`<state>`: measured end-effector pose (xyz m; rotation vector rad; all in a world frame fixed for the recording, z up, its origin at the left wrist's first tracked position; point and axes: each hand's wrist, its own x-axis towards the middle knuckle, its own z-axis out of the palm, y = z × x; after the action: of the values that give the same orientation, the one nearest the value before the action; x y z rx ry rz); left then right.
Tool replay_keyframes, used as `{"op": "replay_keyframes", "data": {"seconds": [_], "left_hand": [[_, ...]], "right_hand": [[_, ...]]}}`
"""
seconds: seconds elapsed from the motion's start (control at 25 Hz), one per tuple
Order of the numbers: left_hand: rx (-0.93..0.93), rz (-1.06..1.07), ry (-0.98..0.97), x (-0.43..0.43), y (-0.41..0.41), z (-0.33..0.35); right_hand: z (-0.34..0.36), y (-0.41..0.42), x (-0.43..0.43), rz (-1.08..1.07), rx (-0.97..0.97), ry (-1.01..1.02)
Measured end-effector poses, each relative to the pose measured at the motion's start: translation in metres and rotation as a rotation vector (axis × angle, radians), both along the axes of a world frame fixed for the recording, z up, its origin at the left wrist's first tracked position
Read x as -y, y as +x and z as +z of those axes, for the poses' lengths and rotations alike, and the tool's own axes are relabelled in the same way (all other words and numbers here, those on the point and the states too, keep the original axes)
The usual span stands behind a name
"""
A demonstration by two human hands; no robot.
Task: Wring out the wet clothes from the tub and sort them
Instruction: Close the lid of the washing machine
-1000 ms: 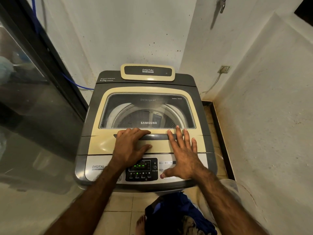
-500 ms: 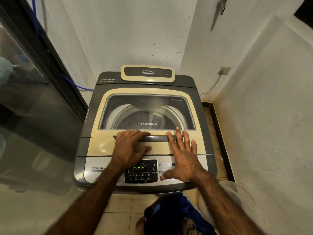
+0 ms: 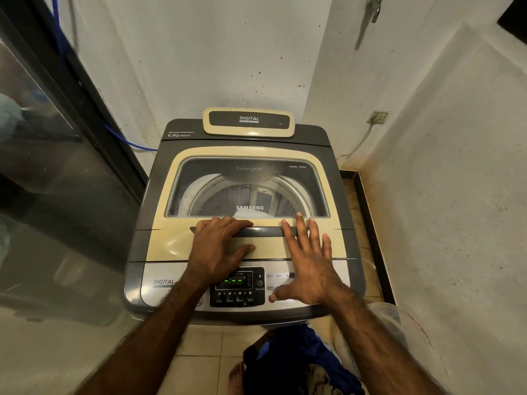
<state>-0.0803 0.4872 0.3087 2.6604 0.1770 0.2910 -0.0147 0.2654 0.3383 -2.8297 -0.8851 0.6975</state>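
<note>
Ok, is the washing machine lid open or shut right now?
Shut. The lid lies flat on the machine, both hands rest on its front edge, left hand at the handle, and the drum shows only through the glass.

Tiled floor [image 3: 199, 363] carries washing machine [image 3: 159, 192]

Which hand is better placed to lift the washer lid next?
Probably the left hand: its fingers curl over the dark lid handle, thumb below it. The right hand lies flat and spread, only fingertips crossing the handle's right end, thumb down on the control panel. The lid is shut.
</note>
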Motion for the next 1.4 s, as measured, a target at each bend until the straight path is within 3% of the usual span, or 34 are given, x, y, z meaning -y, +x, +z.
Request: {"op": "replay_keyframes", "data": {"seconds": [0.4,0.6,0.84,1.4], "left_hand": [[0.015,-0.006,0.011,0.001,0.0,0.002],[0.013,-0.013,0.019,0.0,0.0,0.004],[0.024,-0.019,0.032,0.0,0.001,0.002],[0.01,-0.032,0.013,-0.002,0.001,0.0]], "right_hand": [[-0.007,-0.001,-0.001,-0.019,0.047,-0.011],[-0.003,0.002,0.006,0.013,0.023,0.089],[-0.02,-0.01,0.07,-0.274,0.087,0.228],[-0.029,-0.011,0.102,-0.326,0.03,0.394]]}}
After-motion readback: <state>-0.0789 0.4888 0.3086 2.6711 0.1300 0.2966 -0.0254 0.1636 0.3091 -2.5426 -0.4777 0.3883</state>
